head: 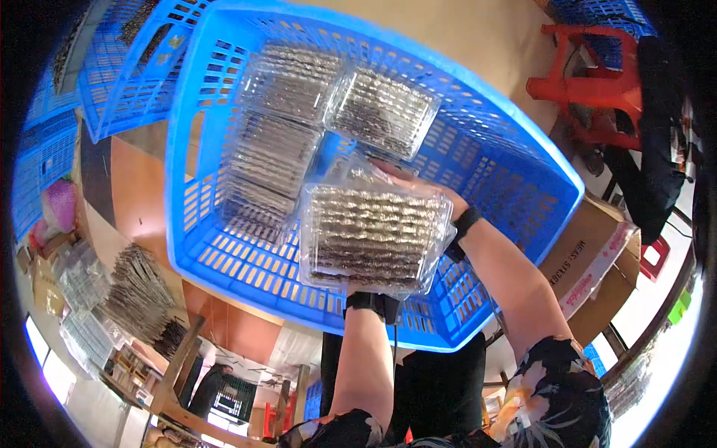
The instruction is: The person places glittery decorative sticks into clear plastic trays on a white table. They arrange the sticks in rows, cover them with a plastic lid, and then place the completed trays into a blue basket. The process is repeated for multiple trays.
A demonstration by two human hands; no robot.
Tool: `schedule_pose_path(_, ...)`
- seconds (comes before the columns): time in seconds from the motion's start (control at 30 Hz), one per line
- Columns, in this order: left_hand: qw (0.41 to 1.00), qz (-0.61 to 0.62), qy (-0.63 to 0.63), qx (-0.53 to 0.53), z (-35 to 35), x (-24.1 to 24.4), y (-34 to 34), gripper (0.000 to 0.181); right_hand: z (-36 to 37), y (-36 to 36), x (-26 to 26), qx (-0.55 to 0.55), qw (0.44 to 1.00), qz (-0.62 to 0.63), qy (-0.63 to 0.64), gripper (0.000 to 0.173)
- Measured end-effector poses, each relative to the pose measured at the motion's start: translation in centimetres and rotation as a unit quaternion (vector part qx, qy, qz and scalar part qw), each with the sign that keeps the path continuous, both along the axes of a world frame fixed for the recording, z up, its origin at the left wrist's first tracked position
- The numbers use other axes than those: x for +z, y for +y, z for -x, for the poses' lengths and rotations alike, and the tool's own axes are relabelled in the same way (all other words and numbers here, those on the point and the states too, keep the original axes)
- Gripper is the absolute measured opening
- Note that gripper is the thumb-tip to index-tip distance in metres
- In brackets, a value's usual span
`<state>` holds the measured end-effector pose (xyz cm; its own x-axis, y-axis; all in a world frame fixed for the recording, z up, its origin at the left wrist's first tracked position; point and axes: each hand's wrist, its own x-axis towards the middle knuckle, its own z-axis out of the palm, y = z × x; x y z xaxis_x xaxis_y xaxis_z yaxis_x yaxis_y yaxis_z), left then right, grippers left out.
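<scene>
A clear plastic pack (pixel 375 238) filled with rows of twisted metal rods is held over a blue plastic basket (pixel 179 145). My right hand (pixel 411 182) reaches around its far right side, with part of the hand behind the plastic. Under the pack's near edge, my left hand (pixel 353 289) supports it and is almost wholly hidden. More clear plastic shows beneath, so this may be a stack. Inside the basket, similar packs stand in piles: one at the far left (pixel 297 78), one at the far right (pixel 386 109) and one along the left side (pixel 274 151).
More blue baskets (pixel 134 73) stand at the upper left. Loose metal rods (pixel 137 291) and empty clear plastic packs (pixel 84 280) lie at the lower left. On the right are a red plastic stool (pixel 602 89) and a cardboard box (pixel 594 263). Someone in dark clothing (pixel 650 168) is at the right edge.
</scene>
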<state>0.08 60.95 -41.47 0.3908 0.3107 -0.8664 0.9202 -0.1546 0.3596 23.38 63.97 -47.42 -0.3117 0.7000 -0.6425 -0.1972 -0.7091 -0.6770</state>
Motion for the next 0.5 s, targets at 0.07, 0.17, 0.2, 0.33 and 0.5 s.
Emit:
schedule_pose_path(0.07, 1.0, -0.002, 0.005, -0.003, -0.2, -1.7, 0.4, 0.069, 0.0, -0.1, -1.6, -0.005, 1.0, 0.005, 0.007, 0.095)
schedule_pose_path(0.17, 1.0, 0.0, 0.01, -0.01, -0.8, -4.0, 0.4, 0.069, -0.4, -0.8, -3.5, -0.014, 1.0, 0.024, 0.001, 0.092)
schedule_pose_path(0.2, 1.0, 0.0, 0.011, -0.012, -0.9, -4.8, 0.5, 0.069, -0.5, -1.0, -4.2, -0.017, 0.999, 0.029, -0.003, 0.091)
schedule_pose_path(0.33, 0.999, 0.028, 0.027, -0.006, -1.0, -8.5, -0.5, 0.07, -0.7, -2.2, -6.5, -0.051, 0.997, 0.052, -0.011, 0.086)
schedule_pose_path(0.5, 0.996, 0.055, 0.062, -0.046, -0.7, -14.4, -3.1, 0.073, -2.0, -4.4, -8.8, -0.136, 0.986, 0.09, -0.026, 0.081)
